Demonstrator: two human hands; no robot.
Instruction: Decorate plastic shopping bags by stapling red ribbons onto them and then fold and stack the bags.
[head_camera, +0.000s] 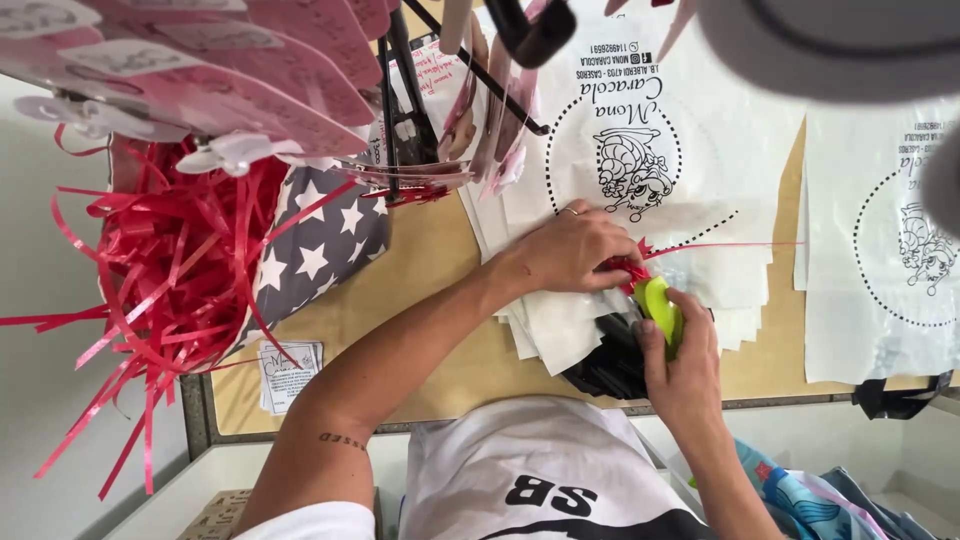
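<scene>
My left hand (575, 250) presses down on a stack of white printed bags (720, 170) and pinches a red ribbon (632, 268), whose thin end stretches off to the right across the bags. My right hand (682, 362) holds a lime-green scissors-like tool (660, 306) right beside the ribbon, its tip at the pinched end. Something black (610, 368) lies under the bags' near edge, just left of my right hand.
A big bunch of red ribbon strips (165, 270) hangs at the left over a grey box with white stars (320, 245). Pink tags (260, 70) hang above. More printed white bags (885, 250) lie at the right. A small card stack (288, 370) rests on the brown tabletop (420, 290).
</scene>
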